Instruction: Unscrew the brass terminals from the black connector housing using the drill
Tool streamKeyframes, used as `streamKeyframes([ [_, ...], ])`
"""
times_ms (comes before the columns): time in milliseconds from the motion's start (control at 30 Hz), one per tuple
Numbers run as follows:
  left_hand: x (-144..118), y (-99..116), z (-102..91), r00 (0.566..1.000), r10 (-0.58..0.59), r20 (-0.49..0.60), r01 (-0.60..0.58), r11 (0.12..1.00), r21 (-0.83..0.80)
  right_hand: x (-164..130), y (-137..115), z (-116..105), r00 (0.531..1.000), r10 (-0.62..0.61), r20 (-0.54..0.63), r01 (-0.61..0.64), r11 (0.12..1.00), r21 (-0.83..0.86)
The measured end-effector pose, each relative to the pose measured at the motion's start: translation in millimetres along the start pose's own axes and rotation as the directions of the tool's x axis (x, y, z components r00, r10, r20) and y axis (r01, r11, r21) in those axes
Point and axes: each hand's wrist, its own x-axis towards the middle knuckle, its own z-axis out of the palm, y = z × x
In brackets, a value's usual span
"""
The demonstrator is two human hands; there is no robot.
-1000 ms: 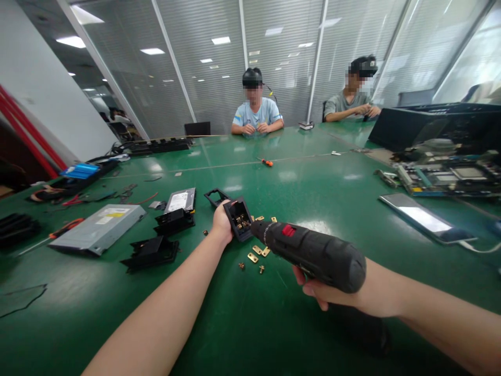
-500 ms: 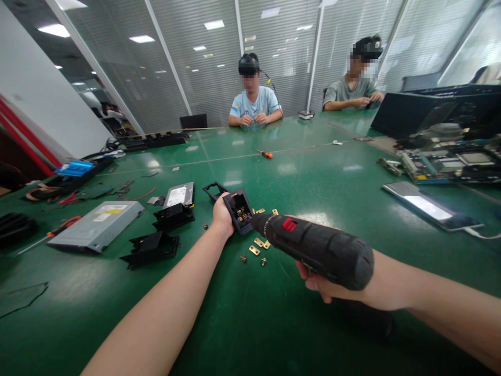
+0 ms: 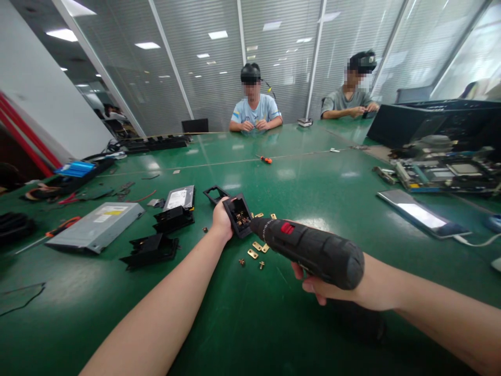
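My left hand (image 3: 222, 219) is closed around a black plastic housing (image 3: 231, 222), tilted so its hollow side with brass-coloured parts inside faces right. My right hand (image 3: 326, 287) grips a black cordless drill (image 3: 309, 245) with a red switch on top. The drill's nose points left at the housing's open side; whether its tip touches anything inside is hidden. Small brass plates (image 3: 252, 254) lie on the green table just below the housing, with two loose screws (image 3: 262, 265) in front of them. A black frame (image 3: 214, 194) is behind my left hand.
To the left are black plastic brackets (image 3: 151, 249), a hard drive (image 3: 180, 198), a grey metal drive (image 3: 97, 224) and a screwdriver (image 3: 64, 227). At right lie a phone (image 3: 420, 213) on a cable and circuit boards (image 3: 442, 167). Two people sit across the table, near an orange screwdriver (image 3: 266, 160).
The view has tilted up and turned slightly right. The drill stays at the housing, its body a little further left in the picture. Both hands keep their holds.
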Motion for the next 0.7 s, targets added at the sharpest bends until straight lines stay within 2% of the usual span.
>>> streamKeyframes([
  [333,3,-1,-3.2,0.999,-0.032,0.011,0.033,0.999,-0.024,2,4,-1,1.0,-0.012,-0.007,0.012,1.0,-0.009],
  [700,2,-1,-2.0,1.0,-0.028,0.002,0.028,0.999,-0.025,3,-13,3,1.0,-0.007,0.03,0.009,0.998,-0.055],
])
